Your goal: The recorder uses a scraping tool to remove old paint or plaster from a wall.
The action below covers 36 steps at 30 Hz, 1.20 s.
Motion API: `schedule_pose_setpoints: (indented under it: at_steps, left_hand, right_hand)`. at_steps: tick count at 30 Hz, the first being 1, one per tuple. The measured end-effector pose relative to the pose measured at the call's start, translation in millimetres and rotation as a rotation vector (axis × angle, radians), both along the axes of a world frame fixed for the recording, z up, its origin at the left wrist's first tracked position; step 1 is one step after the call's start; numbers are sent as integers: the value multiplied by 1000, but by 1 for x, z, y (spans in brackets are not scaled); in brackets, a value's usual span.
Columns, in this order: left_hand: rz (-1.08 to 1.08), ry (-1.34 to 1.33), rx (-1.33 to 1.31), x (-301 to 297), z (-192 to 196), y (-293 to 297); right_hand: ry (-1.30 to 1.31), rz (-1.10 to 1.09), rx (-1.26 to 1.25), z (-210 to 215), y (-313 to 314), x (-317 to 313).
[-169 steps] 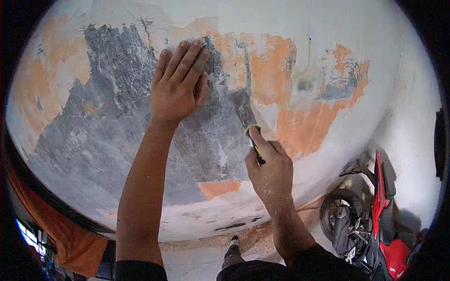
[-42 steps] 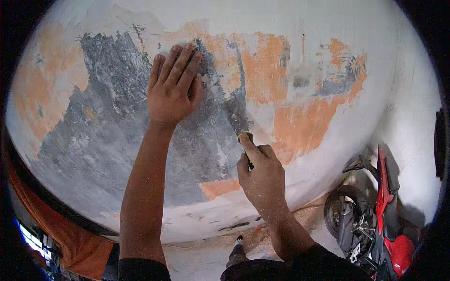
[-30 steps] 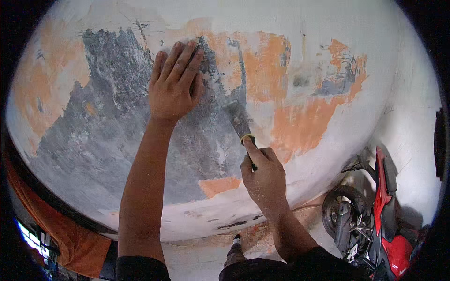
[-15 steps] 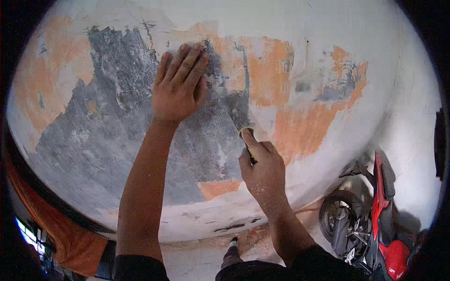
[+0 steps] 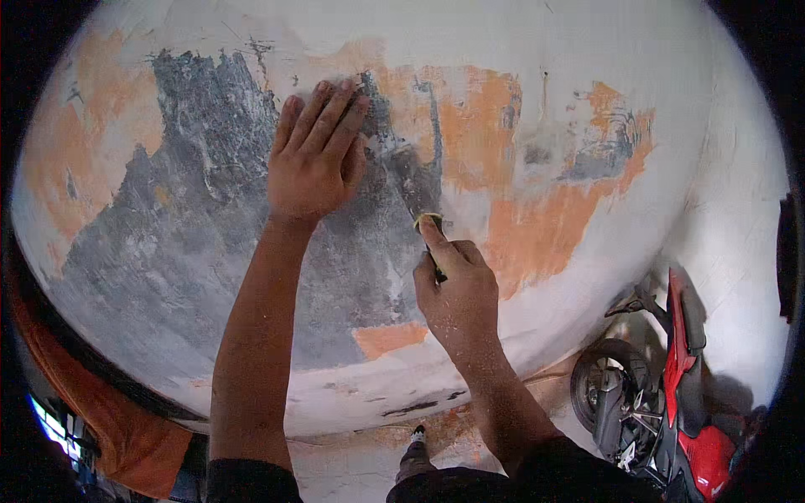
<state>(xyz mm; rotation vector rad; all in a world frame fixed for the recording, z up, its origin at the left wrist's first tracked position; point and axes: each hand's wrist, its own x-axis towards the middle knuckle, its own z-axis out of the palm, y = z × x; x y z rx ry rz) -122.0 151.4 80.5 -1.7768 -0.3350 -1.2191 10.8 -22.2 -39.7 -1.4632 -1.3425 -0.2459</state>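
Grey bare plaster and patches of orange paint across a white, flaking wall (image 5: 210,251). Left hand (image 5: 314,159) pressed flat against the grey area, fingers together and stretched upward, palm on the surface, holding nothing. Right hand (image 5: 457,289) lower and to the right, closed around the yellow-and-black handle of a narrow metal scraper (image 5: 419,189), forefinger laid along the handle's top. Blade angled up and left, lying against the wall at the border between grey plaster and orange paint, just right of the left hand's fingers; blade edge hard to make out against the dark surface, apparently touching. Small orange patch below the right wrist. Red motorcycle (image 5: 671,386) parked at lower right, well apart from both hands. Orange cloth (image 5: 126,436) at lower left.
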Motion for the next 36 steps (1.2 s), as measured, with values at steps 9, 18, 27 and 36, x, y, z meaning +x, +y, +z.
schedule_pose_setpoints:
  at_steps: [9, 18, 27, 36]
  left_hand:
    - [-3, -5, -22, -4, -2, 2]
    - [25, 7, -25, -3, 0, -1]
    - [34, 0, -27, -3, -2, 0]
    - [67, -11, -51, 0, -4, -6]
  right_hand:
    - [-2, -2, -37, -6, -9, -6]
    - [-8, 19, 22, -4, -3, -4]
    - [90, 30, -122, 18, -16, 6]
    - [70, 24, -150, 12, -22, 9]
